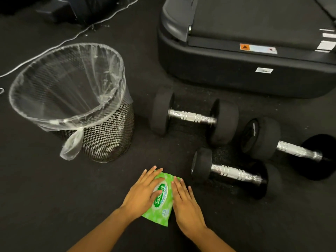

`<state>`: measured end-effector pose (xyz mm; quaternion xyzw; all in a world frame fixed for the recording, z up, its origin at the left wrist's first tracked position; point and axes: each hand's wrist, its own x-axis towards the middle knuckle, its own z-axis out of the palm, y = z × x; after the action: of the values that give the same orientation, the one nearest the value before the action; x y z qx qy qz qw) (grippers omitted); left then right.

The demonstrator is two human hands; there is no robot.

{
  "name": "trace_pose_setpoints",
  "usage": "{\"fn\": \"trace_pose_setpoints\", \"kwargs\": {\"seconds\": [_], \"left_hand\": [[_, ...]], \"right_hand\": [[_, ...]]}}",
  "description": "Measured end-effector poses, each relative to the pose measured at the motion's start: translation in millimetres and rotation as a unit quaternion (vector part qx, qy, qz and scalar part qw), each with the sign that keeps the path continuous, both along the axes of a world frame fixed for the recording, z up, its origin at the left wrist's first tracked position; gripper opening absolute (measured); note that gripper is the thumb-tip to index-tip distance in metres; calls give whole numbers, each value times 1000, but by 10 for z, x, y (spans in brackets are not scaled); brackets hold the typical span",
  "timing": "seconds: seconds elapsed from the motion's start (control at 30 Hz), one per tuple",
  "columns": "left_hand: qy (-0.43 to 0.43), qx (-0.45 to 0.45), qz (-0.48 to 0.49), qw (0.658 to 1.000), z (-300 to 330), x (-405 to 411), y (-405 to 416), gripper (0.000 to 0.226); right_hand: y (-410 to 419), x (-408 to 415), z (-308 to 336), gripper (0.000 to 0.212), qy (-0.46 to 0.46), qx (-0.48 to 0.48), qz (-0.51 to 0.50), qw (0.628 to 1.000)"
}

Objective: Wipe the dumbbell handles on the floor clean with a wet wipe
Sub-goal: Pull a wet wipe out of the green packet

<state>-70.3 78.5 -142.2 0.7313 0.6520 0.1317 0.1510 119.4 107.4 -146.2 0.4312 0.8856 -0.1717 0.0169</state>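
Observation:
A green pack of wet wipes (162, 199) lies flat on the dark floor near the bottom middle. My left hand (143, 191) rests on its left side with straight fingers. My right hand (185, 200) lies flat along its right edge, fingers straight. Three black dumbbells with chrome handles lie to the right: one (192, 116) at the centre, one (236, 174) nearest my right hand, one (298, 150) at the far right. No loose wipe is visible.
A black mesh wastebasket (101, 135) lined with a clear plastic bag stands to the left of the dumbbells. The base of a treadmill (236, 70) fills the upper right. A white cable (60, 42) runs across the floor at the upper left.

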Motion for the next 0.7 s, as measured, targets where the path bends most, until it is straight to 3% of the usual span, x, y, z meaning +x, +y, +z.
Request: {"fn": "trace_pose_setpoints", "kwargs": {"seconds": [0.1, 0.27, 0.4, 0.5, 0.7], "left_hand": [[-95, 41, 37, 994, -21, 30, -95, 17], [-201, 88, 87, 972, 6, 137, -395, 53], [-239, 100, 102, 960, -28, 241, -714, 52], [-248, 98, 116, 957, -47, 293, -807, 46], [-257, 87, 133, 953, -29, 277, -774, 47]], "right_hand": [[-2, 3, -9, 59, 0, 2, 0, 1000], [14, -3, -16, 55, 1, 37, 2, 999], [27, -46, 1, 53, 62, 77, 2, 995], [-26, -181, 155, 39, 108, 76, -24, 991], [-122, -519, 233, 38, 18, 49, -45, 998]]}}
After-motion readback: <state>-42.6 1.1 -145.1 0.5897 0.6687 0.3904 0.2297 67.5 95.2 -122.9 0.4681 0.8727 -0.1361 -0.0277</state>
